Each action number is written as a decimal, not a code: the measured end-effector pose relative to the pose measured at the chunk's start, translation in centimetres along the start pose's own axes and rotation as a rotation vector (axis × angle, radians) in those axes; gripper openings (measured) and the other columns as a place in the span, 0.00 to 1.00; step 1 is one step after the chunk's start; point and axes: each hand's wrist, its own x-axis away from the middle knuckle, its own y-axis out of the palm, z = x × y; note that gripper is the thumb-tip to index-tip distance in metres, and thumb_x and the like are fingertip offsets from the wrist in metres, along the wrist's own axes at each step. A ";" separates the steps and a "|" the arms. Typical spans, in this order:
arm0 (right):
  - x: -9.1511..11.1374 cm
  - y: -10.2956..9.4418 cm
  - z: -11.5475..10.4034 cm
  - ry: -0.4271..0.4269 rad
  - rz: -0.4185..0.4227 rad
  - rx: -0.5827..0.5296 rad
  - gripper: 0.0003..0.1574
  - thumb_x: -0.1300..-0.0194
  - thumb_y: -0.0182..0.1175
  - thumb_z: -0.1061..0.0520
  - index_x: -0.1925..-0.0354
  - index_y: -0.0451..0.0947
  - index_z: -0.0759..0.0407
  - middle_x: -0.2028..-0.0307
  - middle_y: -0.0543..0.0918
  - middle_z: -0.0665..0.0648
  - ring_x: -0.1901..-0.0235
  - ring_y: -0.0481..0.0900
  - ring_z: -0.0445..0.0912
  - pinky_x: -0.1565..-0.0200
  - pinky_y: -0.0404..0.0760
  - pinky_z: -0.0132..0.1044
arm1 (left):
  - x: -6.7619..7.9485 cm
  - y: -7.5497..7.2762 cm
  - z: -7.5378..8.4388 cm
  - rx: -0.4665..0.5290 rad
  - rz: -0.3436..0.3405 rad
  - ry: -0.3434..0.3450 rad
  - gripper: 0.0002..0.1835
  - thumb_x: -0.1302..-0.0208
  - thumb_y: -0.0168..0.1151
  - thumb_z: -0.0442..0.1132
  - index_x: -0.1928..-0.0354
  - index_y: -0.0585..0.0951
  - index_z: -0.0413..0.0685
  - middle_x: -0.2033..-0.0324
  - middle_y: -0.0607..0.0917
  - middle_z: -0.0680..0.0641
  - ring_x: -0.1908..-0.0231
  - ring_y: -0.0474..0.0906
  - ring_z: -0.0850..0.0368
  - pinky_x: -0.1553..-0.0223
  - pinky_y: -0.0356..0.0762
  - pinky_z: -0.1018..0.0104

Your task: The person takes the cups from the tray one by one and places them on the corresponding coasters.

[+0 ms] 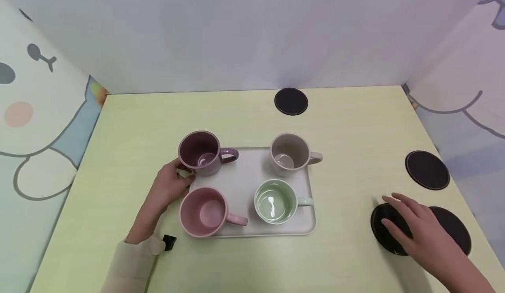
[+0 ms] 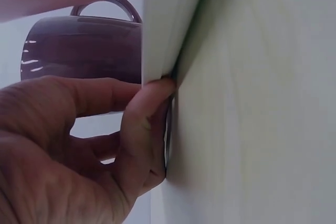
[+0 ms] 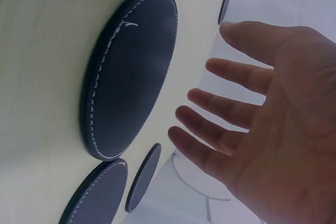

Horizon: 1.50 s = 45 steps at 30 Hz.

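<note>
One tray (image 1: 240,185) | left hand (image 1: 170,184) pinches near rim | right hand (image 1: 424,231) well apart

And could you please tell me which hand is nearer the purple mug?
The left hand is beside the purple mug, pinching the tray; the right hand is much farther right, above a coaster.

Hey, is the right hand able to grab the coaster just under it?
Probably yes: the right hand is open and empty, and nothing seems to block the coaster. It lies flat on the table, though, so pinching its edge might be fiddly.
</note>
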 end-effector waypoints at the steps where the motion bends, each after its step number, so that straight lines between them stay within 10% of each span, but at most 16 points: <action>1: 0.3 0.2 0.1 0.009 -0.012 -0.001 0.34 0.34 0.72 0.58 0.33 0.73 0.59 0.36 0.73 0.73 0.44 0.70 0.73 0.48 0.65 0.66 | 0.0 0.0 0.0 0.029 -0.007 -0.005 0.21 0.33 0.64 0.32 0.40 0.77 0.36 0.52 0.82 0.34 0.75 0.79 0.60 0.75 0.81 0.69; 12: 2.3 1.4 1.5 0.050 -0.055 -0.044 0.39 0.37 0.74 0.56 0.31 0.71 0.61 0.34 0.69 0.76 0.42 0.65 0.76 0.44 0.60 0.70 | 0.2 -0.3 -0.2 0.167 -0.060 -0.026 0.23 0.32 0.66 0.30 0.37 0.75 0.33 0.56 0.81 0.37 0.79 0.77 0.65 0.76 0.82 0.72; 33: 3.0 1.7 3.0 -0.021 -0.096 -0.016 0.80 0.65 0.86 0.61 0.18 0.54 0.50 0.25 0.57 0.75 0.42 0.58 0.81 0.49 0.59 0.74 | 0.1 -0.4 -0.6 0.233 -0.077 -0.025 0.25 0.31 0.63 0.28 0.34 0.72 0.32 0.61 0.78 0.40 0.77 0.75 0.64 0.75 0.84 0.71; 45: 1.7 1.8 2.5 -0.032 -0.039 -0.010 0.74 0.60 0.86 0.52 0.19 0.58 0.47 0.33 0.64 0.75 0.46 0.62 0.80 0.50 0.61 0.71 | -0.1 -0.3 -0.6 0.226 -0.069 -0.018 0.25 0.31 0.64 0.29 0.34 0.73 0.33 0.61 0.79 0.41 0.77 0.75 0.65 0.76 0.83 0.71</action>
